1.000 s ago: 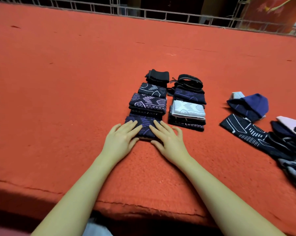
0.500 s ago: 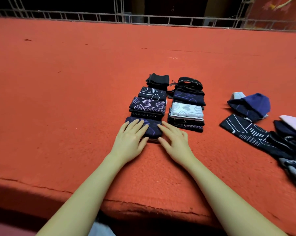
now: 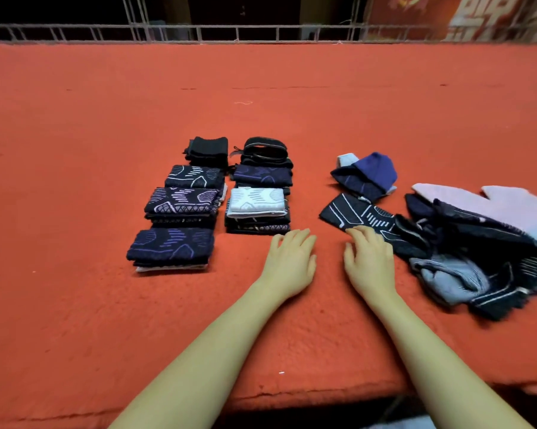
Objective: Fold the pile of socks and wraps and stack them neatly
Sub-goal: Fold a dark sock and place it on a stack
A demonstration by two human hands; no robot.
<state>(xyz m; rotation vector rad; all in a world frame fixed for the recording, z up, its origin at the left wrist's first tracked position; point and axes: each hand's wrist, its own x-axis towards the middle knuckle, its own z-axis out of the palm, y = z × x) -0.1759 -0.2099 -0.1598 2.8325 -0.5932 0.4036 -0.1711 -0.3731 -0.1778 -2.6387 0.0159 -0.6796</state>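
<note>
Two rows of folded socks and wraps lie on the red cloth. The nearest folded navy sock with purple lines fronts the left row; a folded white sock tops a stack in the right row. An unfolded pile of dark, grey and pink socks lies at the right. A flat dark sock with white lines stretches out from it. My left hand rests empty on the cloth, fingers apart. My right hand is empty too, its fingertips at the flat dark sock's near edge.
A blue and navy sock bundle sits behind the flat sock. The red-covered table ends at a front edge near my forearms. A metal railing runs along the far side.
Both hands have left the nearest folded navy sock and moved right, toward the unfolded pile. The view has swung right as well.
</note>
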